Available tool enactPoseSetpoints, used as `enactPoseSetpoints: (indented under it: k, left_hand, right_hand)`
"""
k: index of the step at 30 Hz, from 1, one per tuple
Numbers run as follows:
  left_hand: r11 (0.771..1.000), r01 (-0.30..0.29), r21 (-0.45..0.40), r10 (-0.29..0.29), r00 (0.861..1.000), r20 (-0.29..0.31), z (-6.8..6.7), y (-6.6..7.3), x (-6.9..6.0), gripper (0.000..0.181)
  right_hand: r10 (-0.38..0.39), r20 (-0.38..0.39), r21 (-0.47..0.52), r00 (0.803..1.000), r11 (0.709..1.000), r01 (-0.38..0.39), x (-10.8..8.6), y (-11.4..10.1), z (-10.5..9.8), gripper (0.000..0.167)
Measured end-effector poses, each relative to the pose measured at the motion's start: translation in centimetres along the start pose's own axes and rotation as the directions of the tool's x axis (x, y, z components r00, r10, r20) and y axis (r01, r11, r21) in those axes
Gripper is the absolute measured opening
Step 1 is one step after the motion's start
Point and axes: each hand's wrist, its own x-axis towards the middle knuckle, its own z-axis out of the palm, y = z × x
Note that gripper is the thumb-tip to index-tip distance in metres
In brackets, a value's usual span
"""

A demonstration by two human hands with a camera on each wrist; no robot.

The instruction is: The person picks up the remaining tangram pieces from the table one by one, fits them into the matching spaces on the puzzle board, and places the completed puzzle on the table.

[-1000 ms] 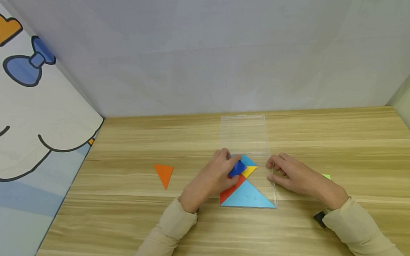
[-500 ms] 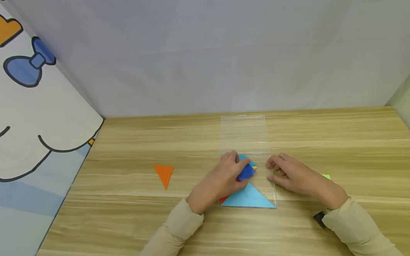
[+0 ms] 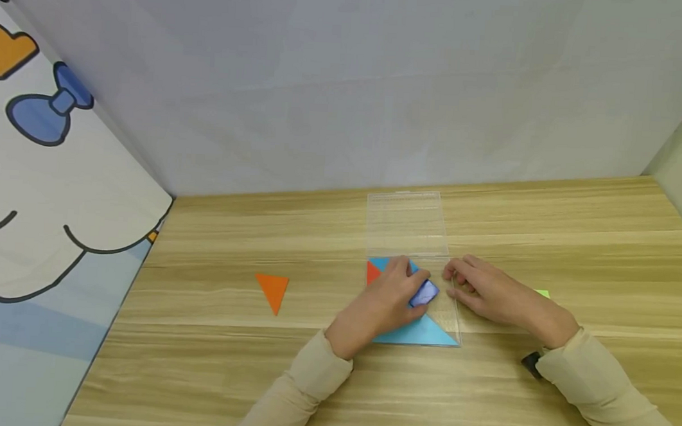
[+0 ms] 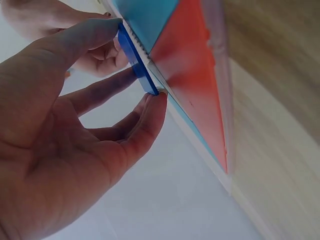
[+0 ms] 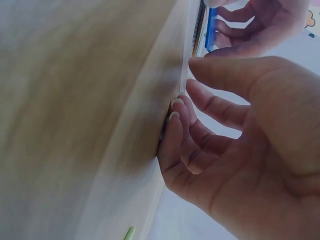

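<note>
Between thumb and fingers, the left hand point(image 3: 378, 306) point(image 4: 75, 135) pinches a dark blue flat piece point(image 3: 425, 293) point(image 4: 137, 62) point(image 5: 210, 35), tilted just above the clear tray point(image 3: 459, 322). Beneath that hand, a large light blue triangle point(image 3: 421, 334) lies in the tray's near part and a red piece point(image 3: 372, 273) point(image 4: 192, 75) at its left side. Another light blue piece point(image 3: 378, 262) shows at the far left corner. At the tray's right edge, the right hand point(image 3: 493, 293) point(image 5: 240, 140) rests its relaxed, bent fingertips on the rim. The left hand hides other pieces.
An orange triangle point(image 3: 273, 291) lies on the wooden table point(image 3: 205, 373) to the left. A clear panel point(image 3: 407, 223) lies flat beyond the tray. Behind the right wrist, part of a light green piece point(image 3: 543, 293) shows. A pale wall point(image 3: 381, 99) stands at the back.
The left hand has moved right and slightly nearer across the tray with the blue piece, uncovering the red and light blue at the left. The right hand has stayed at the edge.
</note>
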Motion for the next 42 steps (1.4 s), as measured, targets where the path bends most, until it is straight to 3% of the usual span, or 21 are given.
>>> enactPoseSetpoints:
  k: [10, 20, 39, 42]
  left_hand:
    - [0.998, 0.003, 0.065, -0.005, 1.0, 0.021, 0.4, 0.8, 0.6, 0.03]
    - [0.998, 0.031, 0.056, -0.034, 0.998, 0.056, 0.6, 1.1, 0.8, 0.033]
    - [0.994, -0.067, 0.091, 0.07, 0.997, -0.039, 1.2, 1.2, 0.7, 0.033]
    - [0.996, -0.053, 0.07, 0.054, 0.998, -0.011, 1.1, 1.3, 0.6, 0.035]
  right_hand:
    - [-0.06, -0.042, -0.026, 0.997, 0.998, 0.059, -0.1, 0.2, 0.2, 0.015]
    - [-0.018, -0.019, -0.008, 1.0, 1.0, 0.017, 0.0, 0.0, 0.1, 0.016]
    - [-0.045, -0.047, -0.022, 0.998, 0.999, 0.044, 0.0, 0.1, 0.2, 0.017]
    - [-0.034, -0.041, -0.019, 0.999, 0.999, 0.034, 0.0, 0.1, 0.2, 0.017]
